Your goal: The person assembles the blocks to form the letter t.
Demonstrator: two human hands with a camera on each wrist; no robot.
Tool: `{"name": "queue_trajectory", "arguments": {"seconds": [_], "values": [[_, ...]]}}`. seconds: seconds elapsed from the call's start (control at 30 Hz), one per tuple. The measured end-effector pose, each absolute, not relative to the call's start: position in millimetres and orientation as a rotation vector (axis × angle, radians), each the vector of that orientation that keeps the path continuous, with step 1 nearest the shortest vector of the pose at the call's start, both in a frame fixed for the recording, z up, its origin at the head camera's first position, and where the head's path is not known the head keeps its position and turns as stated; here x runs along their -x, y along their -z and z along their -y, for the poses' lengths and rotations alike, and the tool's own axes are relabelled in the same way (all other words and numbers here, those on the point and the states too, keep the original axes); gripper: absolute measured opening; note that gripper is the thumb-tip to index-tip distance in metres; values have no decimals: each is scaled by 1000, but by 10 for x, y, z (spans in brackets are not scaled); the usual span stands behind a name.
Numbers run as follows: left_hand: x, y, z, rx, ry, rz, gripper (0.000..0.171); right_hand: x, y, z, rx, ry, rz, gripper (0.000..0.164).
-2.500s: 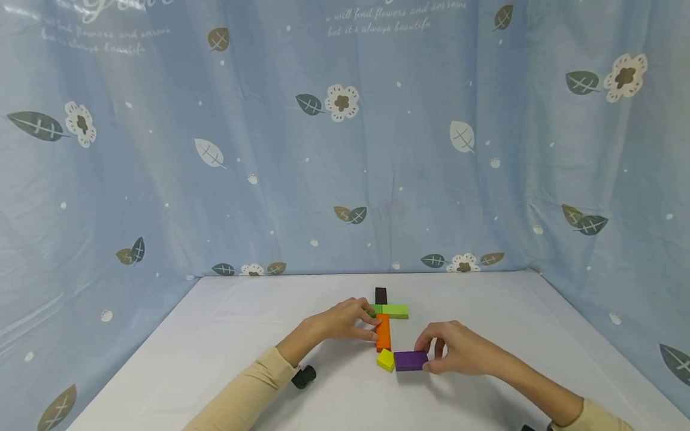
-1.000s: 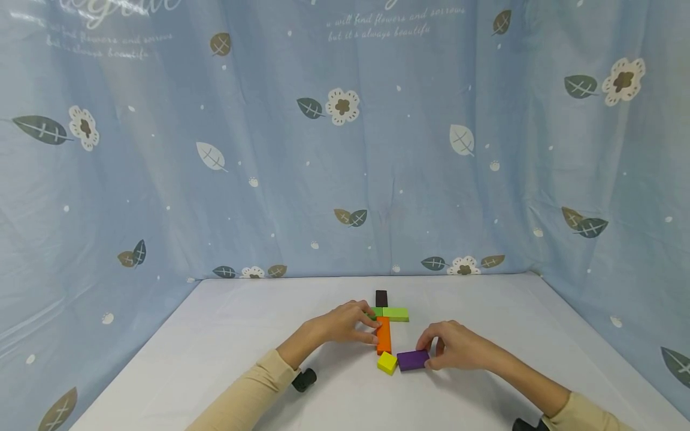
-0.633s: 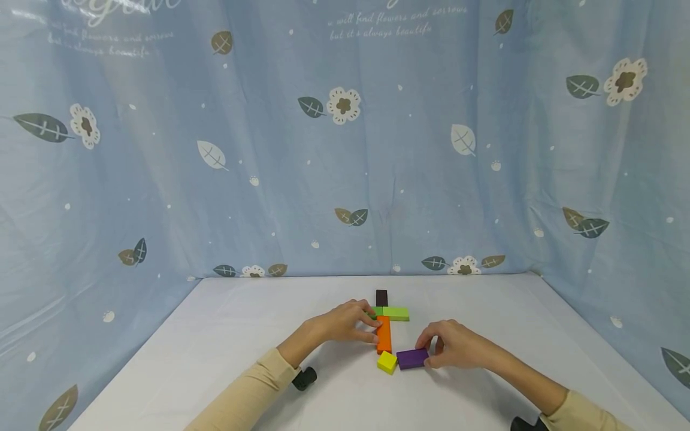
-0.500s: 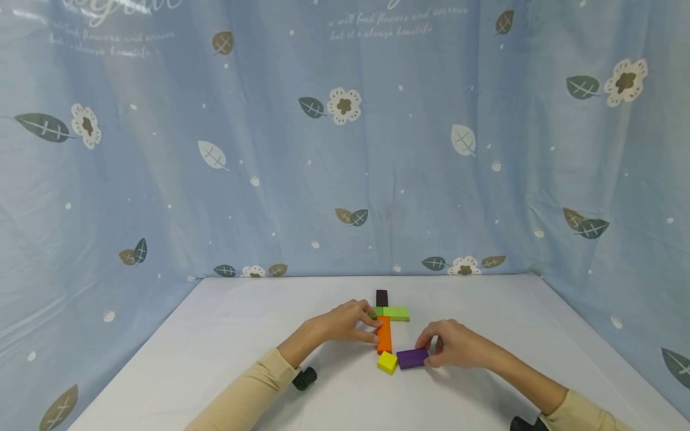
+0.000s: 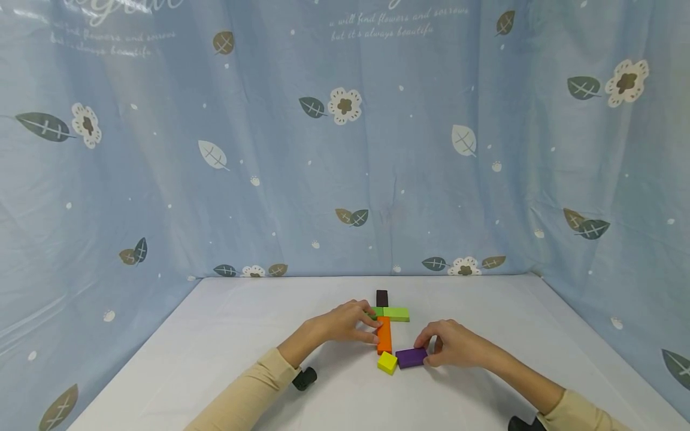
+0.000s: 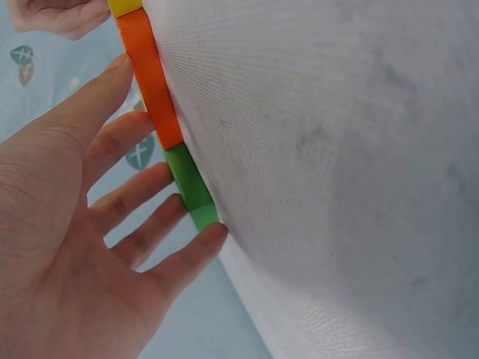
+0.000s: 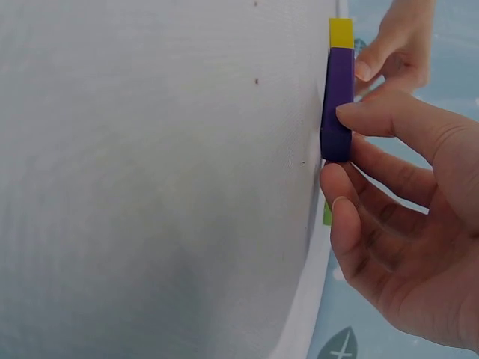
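Observation:
My right hand (image 5: 455, 344) pinches the right end of a purple block (image 5: 411, 358) between thumb and fingers. The block lies flat on the table, slightly turned, its left end right at a small yellow block (image 5: 387, 363). My left hand (image 5: 345, 322) has its fingers spread along the left side of an orange block (image 5: 384, 336) and a green block (image 6: 188, 178); the thumb tip meets the orange one in the left wrist view. The left hand partly hides the green block in the head view. The yellow block sits turned at the orange block's near end.
A light green block (image 5: 396, 314) lies beside the green one, and a dark brown block (image 5: 381, 298) stands beyond them in line with the orange. A white cloth covers the table (image 5: 242, 335). A blue patterned curtain (image 5: 345, 149) surrounds its back and sides.
Over the whole span, the purple block has turned slightly, its right end now farther from me. In the last half second it has shifted slightly left. My left hand stays in place.

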State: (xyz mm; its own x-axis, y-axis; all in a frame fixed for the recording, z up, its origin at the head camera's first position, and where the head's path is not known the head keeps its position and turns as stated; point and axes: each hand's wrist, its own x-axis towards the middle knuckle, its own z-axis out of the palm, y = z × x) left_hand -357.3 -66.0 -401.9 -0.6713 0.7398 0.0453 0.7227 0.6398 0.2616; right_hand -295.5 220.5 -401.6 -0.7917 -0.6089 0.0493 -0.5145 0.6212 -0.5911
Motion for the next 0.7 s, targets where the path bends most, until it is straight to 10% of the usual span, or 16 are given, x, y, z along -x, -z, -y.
{"name": "queue_trajectory", "arguments": {"seconds": [0.7], "values": [[3581,4030,670,-1257,-417,-2775,44,2952,3992,-2207,854,924,-2594,32]]}}
